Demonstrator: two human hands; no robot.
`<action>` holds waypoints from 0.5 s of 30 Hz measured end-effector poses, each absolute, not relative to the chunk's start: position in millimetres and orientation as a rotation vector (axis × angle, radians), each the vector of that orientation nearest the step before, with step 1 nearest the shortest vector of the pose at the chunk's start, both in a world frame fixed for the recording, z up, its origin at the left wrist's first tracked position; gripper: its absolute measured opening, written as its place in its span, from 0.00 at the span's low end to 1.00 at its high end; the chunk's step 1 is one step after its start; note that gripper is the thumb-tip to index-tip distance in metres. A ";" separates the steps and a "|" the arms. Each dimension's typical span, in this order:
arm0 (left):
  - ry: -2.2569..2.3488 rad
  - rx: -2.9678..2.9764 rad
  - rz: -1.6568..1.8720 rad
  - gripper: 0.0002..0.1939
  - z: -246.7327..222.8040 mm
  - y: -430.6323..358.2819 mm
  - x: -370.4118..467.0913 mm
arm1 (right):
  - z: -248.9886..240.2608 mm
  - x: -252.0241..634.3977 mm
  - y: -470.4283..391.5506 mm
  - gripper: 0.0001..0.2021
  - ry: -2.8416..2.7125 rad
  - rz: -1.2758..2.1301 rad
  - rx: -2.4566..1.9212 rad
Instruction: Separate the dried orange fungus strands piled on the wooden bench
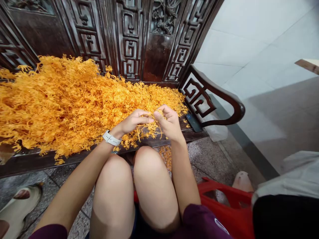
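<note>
A big heap of orange, thin-stemmed sprigs point(74, 99), which look like plastic, covers the seat of a dark carved wooden bench point(157, 58). At the near right side of this heap, my left hand point(136, 120) pinches an orange sprig point(139, 132) between thumb and fingers. My right hand point(168, 121) is closed on orange stems too, its thumb against the curled forefinger, almost touching the left fingertips. Thin stems hang below both hands. Just where the held piece ends and the heap behind starts is hard to make out.
A dark phone point(193, 122) lies at the bench's right end, by the curved armrest point(224, 99). Orange bits point(166, 156) are scattered on the floor below. Red plastic point(224, 199) shows at lower right, and another person's foot in a sandal point(23, 202) at lower left.
</note>
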State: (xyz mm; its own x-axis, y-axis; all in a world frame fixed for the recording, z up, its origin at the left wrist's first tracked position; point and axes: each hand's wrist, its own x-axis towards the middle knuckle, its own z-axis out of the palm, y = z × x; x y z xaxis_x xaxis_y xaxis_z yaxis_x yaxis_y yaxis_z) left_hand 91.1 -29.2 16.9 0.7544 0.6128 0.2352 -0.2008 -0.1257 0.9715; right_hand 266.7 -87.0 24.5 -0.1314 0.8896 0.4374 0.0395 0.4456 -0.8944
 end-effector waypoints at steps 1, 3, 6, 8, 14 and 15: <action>0.321 1.488 0.654 0.21 18.1 -31.3 90.8 | 22.0 265.2 -87.1 0.23 -1.471 0.988 -0.790; 0.251 1.336 0.538 0.20 19.9 -35.7 90.0 | 15.5 260.9 -86.9 0.26 -1.355 1.195 -0.662; 0.166 1.141 0.473 0.18 20.5 -40.4 88.5 | 8.7 251.0 -86.7 0.30 -1.204 1.406 -0.557; 0.139 1.079 0.467 0.18 19.8 -41.6 87.6 | 7.6 244.0 -86.1 0.34 -1.134 1.466 -0.540; 0.101 1.034 0.461 0.16 20.8 -42.9 84.7 | 7.0 230.4 -89.2 0.34 -1.049 1.431 -0.422; 0.104 1.041 0.463 0.16 21.4 -43.6 84.5 | 6.7 229.3 -91.2 0.34 -1.049 1.409 -0.421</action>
State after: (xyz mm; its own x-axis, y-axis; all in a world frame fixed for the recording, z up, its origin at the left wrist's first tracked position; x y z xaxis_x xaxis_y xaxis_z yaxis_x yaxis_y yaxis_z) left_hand 84.5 -43.6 21.4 0.8990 0.4172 0.1332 -0.3201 0.4184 0.8500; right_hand 229.3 -91.2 6.7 -0.1667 0.9254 0.3404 -0.5916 0.1823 -0.7854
